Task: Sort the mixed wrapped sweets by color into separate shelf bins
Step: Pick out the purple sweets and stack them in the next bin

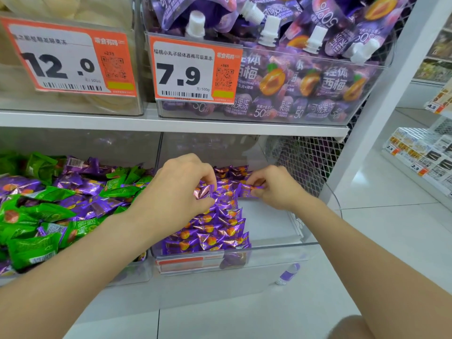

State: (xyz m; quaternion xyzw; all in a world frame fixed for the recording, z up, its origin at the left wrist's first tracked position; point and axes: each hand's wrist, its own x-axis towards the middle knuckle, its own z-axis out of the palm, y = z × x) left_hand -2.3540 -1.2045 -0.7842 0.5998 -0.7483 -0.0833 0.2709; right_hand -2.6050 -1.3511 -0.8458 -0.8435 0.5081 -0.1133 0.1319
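Note:
On the lower shelf a clear left bin (137,270) holds a mixed heap of green sweets (31,248) and purple sweets (78,189). The clear right bin (281,250) holds only purple sweets (220,231), laid in neat rows along its left half; its right half shows bare white floor. My left hand (178,189) reaches over the rows and pinches a purple sweet (204,192). My right hand (276,187) is at the back of the same bin, fingers closed on another purple sweet (247,190).
The upper shelf carries a bin of purple spouted jelly pouches (305,77) with an orange 7.9 price tag (193,72), and a pale-filled bin with a 12.0 tag (66,57). A wire mesh panel (305,160) closes the shelf's right end. A white post (391,89) and aisle floor lie right.

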